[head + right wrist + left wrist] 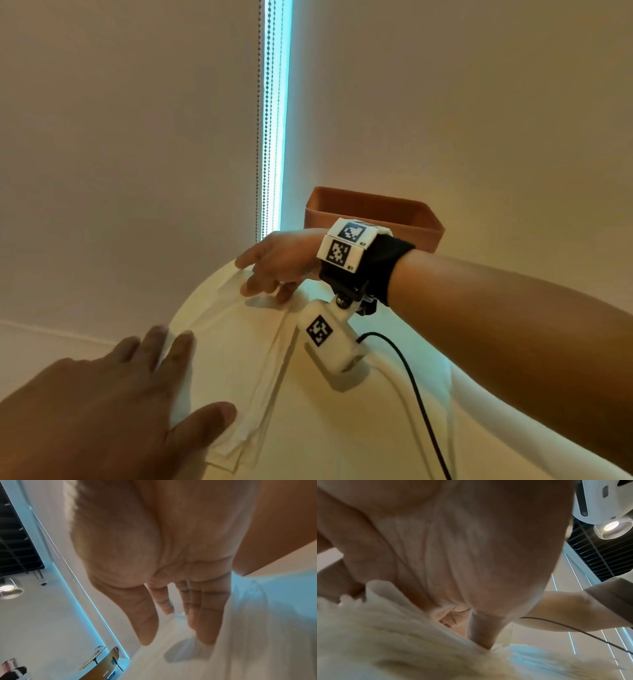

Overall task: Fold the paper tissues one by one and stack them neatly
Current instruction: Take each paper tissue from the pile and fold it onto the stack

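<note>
A white paper tissue (236, 346) lies on the round white table (342, 445), folded into a long strip running from near left to far. My left hand (191, 373) presses flat on its near-left part with straight fingers and the thumb spread. My right hand (263, 277) touches the strip's far end with its fingers stretched out. In the left wrist view the palm (453, 561) fills the frame and the thumb presses into the blurred tissue (402, 649). The right wrist view shows straight fingers (205, 615) pointing down onto the tissue (223, 655).
A brown open box (373, 212) stands at the table's far edge behind my right wrist. A black cable (411, 383) runs from the wrist camera (329, 342) across the table. A blind's bead chain (260, 120) hangs behind.
</note>
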A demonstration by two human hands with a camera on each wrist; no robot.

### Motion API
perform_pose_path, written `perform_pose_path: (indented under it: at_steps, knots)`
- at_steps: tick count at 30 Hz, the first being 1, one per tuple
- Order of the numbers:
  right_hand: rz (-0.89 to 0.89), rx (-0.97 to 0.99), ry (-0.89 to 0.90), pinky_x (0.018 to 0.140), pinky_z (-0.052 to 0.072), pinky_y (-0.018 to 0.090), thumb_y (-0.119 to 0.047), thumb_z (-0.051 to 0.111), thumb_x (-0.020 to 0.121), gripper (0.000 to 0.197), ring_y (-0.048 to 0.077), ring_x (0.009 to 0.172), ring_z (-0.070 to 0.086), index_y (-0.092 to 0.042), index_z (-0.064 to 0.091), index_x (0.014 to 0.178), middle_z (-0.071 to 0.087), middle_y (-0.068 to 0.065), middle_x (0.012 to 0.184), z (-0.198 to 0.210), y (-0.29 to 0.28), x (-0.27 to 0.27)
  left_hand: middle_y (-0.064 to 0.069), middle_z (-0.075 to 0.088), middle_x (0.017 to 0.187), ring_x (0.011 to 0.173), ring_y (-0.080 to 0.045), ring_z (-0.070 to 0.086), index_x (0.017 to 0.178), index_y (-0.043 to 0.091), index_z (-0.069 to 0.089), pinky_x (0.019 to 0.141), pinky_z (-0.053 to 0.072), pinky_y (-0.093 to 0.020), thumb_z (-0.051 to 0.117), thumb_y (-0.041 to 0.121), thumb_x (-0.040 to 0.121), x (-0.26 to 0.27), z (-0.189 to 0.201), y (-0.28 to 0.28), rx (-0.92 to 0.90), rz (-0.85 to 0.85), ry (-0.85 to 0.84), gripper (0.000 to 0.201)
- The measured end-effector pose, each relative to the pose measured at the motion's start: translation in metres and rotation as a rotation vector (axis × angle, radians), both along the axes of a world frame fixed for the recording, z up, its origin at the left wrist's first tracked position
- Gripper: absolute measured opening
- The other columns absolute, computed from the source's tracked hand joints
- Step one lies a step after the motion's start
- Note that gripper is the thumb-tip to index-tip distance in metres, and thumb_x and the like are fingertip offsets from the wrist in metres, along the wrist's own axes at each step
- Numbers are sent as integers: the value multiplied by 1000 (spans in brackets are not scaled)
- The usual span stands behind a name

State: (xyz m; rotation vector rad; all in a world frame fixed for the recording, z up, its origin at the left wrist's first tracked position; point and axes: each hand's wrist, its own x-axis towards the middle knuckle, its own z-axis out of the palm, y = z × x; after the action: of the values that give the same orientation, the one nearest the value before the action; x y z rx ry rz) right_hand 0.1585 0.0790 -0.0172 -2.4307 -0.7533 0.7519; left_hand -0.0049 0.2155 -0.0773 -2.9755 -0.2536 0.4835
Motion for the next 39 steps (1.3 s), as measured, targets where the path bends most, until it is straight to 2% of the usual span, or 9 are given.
perform_pose_path:
  at_steps: [4, 7, 11, 15, 20, 26, 31, 36, 39]
  knots:
    - [-95, 130, -93, 88, 58, 37, -13, 66, 93, 60, 23, 109, 63, -17, 41, 148, 59, 10, 129, 21, -27, 2, -15, 48, 144, 117, -43, 54, 134, 20, 56, 89, 47, -62, 6, 99, 56, 16, 16, -2, 20, -105, -206, 122]
    - [-175, 251, -206, 79, 60, 36, -15, 68, 92, 46, 15, 81, 66, -16, 55, 136, 67, 5, 103, 57, -71, -12, -14, 67, 121, 99, -44, 66, 108, 20, 71, 72, 55, -61, 30, 82, 74, 24, 44, -41, -6, -241, -337, 82]
    - [-216, 197, -365, 69, 58, 28, -21, 71, 90, 15, 13, 79, 73, -20, 73, 104, 76, -1, 85, 92, -152, -59, 23, 58, 128, 117, -4, 56, 126, 43, 51, 94, 52, -37, 36, 85, 70, 16, 80, -124, -117, -618, -382, 71]
    - [-200, -90, -354, 71, 60, 27, -30, 72, 87, 14, 6, 79, 71, -26, 74, 100, 75, -7, 87, 81, -221, -107, 15, 56, 132, 115, -8, 57, 134, 40, 44, 96, 51, -35, 54, 72, 78, 33, 82, -185, -195, -886, -117, 65]
    - [-194, -465, -323, 63, 43, -1, -65, 70, 74, 59, -17, 84, 55, -39, 60, 126, 60, -27, 102, 46, -257, -157, 12, 63, 117, 101, -9, 61, 135, 36, 47, 91, 53, -31, 64, 71, 72, 45, 69, -220, -149, -1042, 98, 73]
    - [-89, -587, -406, 57, 40, 21, -72, 60, 77, 55, 9, 83, 59, -30, 60, 112, 62, -5, 98, 17, -258, -177, 17, 65, 115, 98, -2, 62, 129, 40, 53, 91, 53, -26, 57, 52, 88, 50, 69, -223, -215, -1125, 31, 43]
    - [-261, -360, -411, 74, 44, 18, -66, 53, 85, 36, -2, 85, 53, -49, 61, 116, 61, -22, 90, 21, -264, -176, 29, 63, 120, 104, 6, 61, 124, 48, 59, 96, 49, -21, 46, 51, 94, 56, 87, -219, -426, -1012, 54, 33]
    - [-357, -61, -400, 72, 56, 45, -43, 60, 90, 25, 18, 70, 67, -25, 76, 86, 72, 1, 79, 49, -276, -161, 12, 68, 72, 59, -1, 61, 83, 42, 69, 58, 48, -16, 45, 55, 85, 62, 102, -214, -666, -911, -51, 27]
    - [-364, 143, -410, 65, 56, 37, -34, 64, 88, 19, 19, 67, 67, -22, 79, 85, 73, 2, 73, 71, -278, -150, 7, 64, 64, 51, -3, 55, 77, 38, 69, 50, 43, -19, 57, 62, 73, 64, 112, -209, -897, -815, -175, 28]
